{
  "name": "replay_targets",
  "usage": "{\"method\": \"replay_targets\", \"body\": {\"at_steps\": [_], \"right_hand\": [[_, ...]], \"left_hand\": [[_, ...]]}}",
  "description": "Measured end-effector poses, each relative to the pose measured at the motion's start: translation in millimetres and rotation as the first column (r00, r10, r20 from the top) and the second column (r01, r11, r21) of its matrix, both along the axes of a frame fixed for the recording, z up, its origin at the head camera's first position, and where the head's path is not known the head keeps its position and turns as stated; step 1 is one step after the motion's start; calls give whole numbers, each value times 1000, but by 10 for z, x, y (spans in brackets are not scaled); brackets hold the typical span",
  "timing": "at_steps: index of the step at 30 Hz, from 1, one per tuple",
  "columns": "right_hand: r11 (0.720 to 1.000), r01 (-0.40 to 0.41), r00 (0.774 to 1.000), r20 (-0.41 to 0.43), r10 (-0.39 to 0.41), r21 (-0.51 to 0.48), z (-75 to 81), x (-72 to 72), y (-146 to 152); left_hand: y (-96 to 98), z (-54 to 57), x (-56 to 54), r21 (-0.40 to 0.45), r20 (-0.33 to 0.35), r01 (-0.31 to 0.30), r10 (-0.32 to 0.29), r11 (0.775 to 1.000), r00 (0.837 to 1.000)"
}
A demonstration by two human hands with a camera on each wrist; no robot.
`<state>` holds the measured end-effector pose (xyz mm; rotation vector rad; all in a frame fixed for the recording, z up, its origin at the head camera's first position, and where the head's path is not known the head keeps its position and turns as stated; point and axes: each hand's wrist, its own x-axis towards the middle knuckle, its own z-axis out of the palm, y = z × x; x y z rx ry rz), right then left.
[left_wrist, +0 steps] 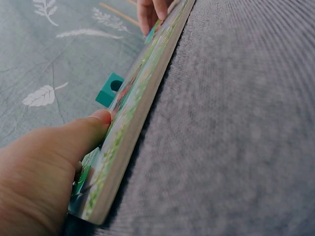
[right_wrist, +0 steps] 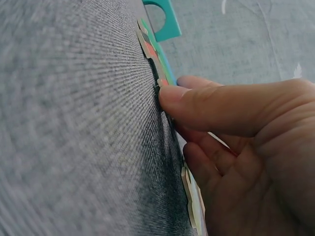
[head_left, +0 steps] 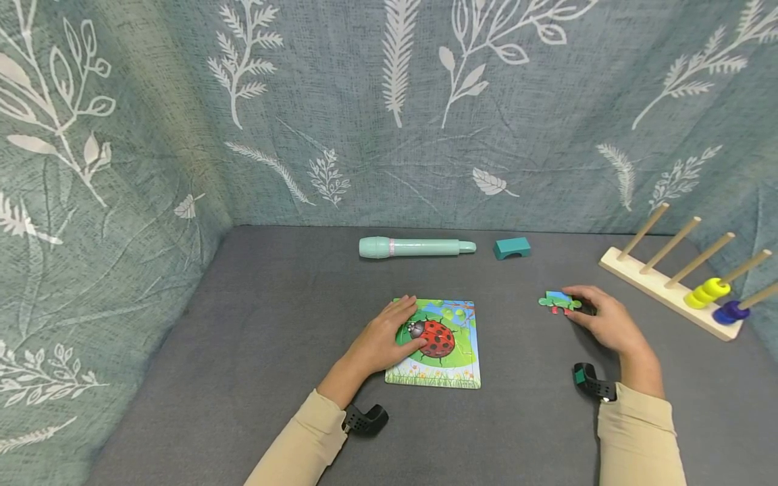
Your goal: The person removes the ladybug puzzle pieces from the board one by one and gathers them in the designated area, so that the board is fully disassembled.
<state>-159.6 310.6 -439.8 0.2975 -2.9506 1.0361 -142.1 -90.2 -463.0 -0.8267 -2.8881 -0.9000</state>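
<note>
1. Beige left sleeve (head_left: 300,442) and right sleeve (head_left: 641,439) lie nearest, a black wristband at each cuff.
2. Left hand (head_left: 384,341): palm down, fingers extended, thumb spread. Rests over the left side of the puzzle board (head_left: 464,354); thumb tip at the printed ladybird (head_left: 440,339). Touching only; nothing grasped.
3. Puzzle board lies flat, near the middle of the grey table (head_left: 255,337), between the two forearms and farther off than the cuffs.
4. Right hand (head_left: 610,322): fingers bent, nearly closed. Thumb and forefinger pinch the right end of a loose puzzle piece (head_left: 556,301); firmness of hold cannot be judged.
5. Puzzle piece: blue, green and red, to the right of the board and apart from it. Whether single or several joined, cannot tell.
6. Far side: mint-green rod (head_left: 425,248) lying left to right; teal arched block (head_left: 512,248) just right of it.
7. Far right: wooden peg stand (head_left: 655,285), set slantwise, carrying yellow rings (head_left: 707,293) and purple rings (head_left: 731,312).
8. Leaf-print curtain (head_left: 340,81) behind.
</note>
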Motion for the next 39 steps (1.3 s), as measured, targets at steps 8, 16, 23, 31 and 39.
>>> {"method": "replay_targets", "body": {"at_steps": [8, 16, 23, 31, 39], "right_hand": [[999, 1, 1000, 29, -2, 36, 21, -8, -12], [999, 6, 1000, 23, -7, 37, 38, -8, -27], [998, 5, 1000, 7, -5, -55, 75, -8, -80], [982, -39, 993, 103, 59, -186, 141, -31, -266], [926, -139, 975, 114, 190, -350, 162, -58, -599]], "left_hand": [[-2, 7, 1, 4, -3, -4, 4, 1000, 1000], [-3, 13, 2, -3, -6, -5, 5, 1000, 1000], [-10, 5, 8, 1, -7, -6, 6, 1000, 1000], [-21, -10, 11, 17, -11, -12, 12, 1000, 1000], [-33, 5, 11, 49, 40, -17, 15, 999, 999]]}}
